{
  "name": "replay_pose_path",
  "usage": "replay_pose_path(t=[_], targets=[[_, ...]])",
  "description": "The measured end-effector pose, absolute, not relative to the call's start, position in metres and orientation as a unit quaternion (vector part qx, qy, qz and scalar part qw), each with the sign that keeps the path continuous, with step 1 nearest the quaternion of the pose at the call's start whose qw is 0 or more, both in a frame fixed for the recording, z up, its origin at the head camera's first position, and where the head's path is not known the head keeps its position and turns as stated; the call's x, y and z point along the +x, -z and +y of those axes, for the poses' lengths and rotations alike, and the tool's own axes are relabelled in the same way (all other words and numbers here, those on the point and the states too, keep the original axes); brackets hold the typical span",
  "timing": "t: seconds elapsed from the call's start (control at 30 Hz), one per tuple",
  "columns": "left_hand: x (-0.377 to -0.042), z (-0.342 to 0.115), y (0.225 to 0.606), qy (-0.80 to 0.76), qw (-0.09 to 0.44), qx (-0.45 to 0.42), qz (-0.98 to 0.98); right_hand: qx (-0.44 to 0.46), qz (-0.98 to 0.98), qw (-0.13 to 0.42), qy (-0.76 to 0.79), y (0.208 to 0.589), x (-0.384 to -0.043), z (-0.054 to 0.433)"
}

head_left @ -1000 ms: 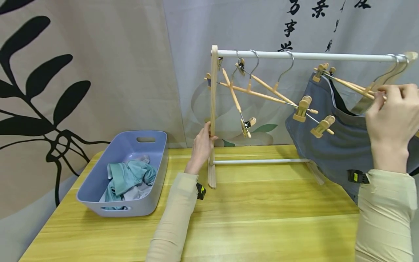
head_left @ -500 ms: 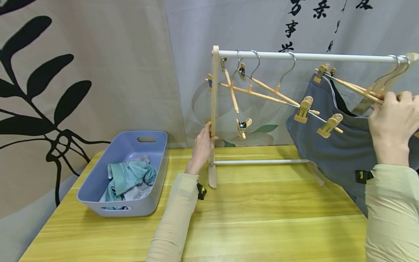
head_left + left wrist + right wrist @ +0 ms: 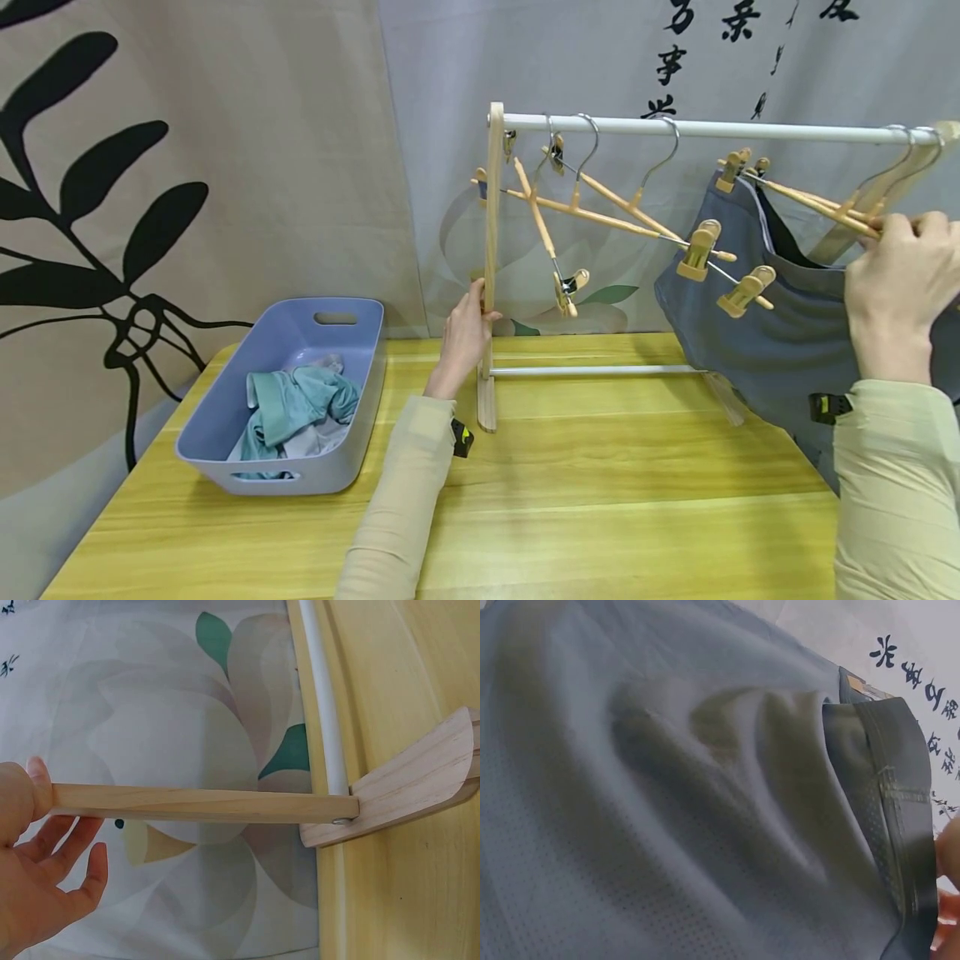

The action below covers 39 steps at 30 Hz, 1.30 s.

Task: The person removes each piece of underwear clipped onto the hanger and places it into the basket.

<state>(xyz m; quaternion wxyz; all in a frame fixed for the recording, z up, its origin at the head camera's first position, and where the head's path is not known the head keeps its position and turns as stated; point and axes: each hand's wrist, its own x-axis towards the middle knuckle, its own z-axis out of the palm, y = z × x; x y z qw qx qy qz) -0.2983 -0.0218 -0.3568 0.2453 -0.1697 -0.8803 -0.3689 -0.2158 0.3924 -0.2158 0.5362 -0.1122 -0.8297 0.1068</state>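
My left hand (image 3: 462, 337) grips the left wooden post (image 3: 210, 804) of a small clothes rack, thumb on one side and fingers on the other. At the rack's right end, my right hand (image 3: 903, 287) holds the wooden bar of a clip hanger (image 3: 813, 202). From it hangs a blue-grey garment (image 3: 757, 333) with a waistband (image 3: 896, 795), clipped at its left corner. The back of the hand hides the fingertips from the head view. In the right wrist view the garment's dotted fabric fills most of the picture, with fingers (image 3: 949, 855) beside the waistband.
Several bare clip hangers (image 3: 600, 217) dangle at odd angles from the rack's white top rail (image 3: 750, 130). A blue plastic basket (image 3: 197, 425) with crumpled teal and pale clothes (image 3: 296, 404) stands on the left of the wooden table (image 3: 600, 533). A printed curtain (image 3: 315, 167) hangs behind.
My right hand has shifted slightly right and down, still on the hanger. The bare hangers sway a little. My left hand stays on the post.
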Motion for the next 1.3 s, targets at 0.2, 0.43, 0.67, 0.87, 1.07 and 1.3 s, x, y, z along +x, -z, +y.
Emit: replay_pose_path(t=[0.2, 0.43, 0.67, 0.87, 1.07, 1.3], targets=[[-0.298, -0.022, 0.357, 0.367, 0.254, -0.173, -0.878, -0.12, -0.816, 0.552, -0.123, 0.215, -0.216, 0.388], [-0.298, -0.022, 0.356, 0.371, 0.242, -0.166, -0.881, -0.111, -0.805, 0.568, -0.133, 0.213, -0.21, 0.382], [-0.298, -0.022, 0.357, 0.372, 0.243, -0.167, -0.88, -0.104, -0.805, 0.571, -0.124, 0.219, -0.205, 0.377], [-0.298, -0.022, 0.357, 0.375, 0.242, -0.168, -0.879, -0.091, -0.798, 0.584, -0.119, 0.225, -0.204, 0.375], [-0.298, -0.022, 0.357, 0.375, 0.24, -0.167, -0.88, -0.084, -0.795, 0.589, -0.114, 0.231, -0.202, 0.37], [-0.299, -0.022, 0.358, 0.373, 0.252, -0.171, -0.876, -0.071, -0.798, 0.588, -0.111, 0.237, -0.198, 0.362]])
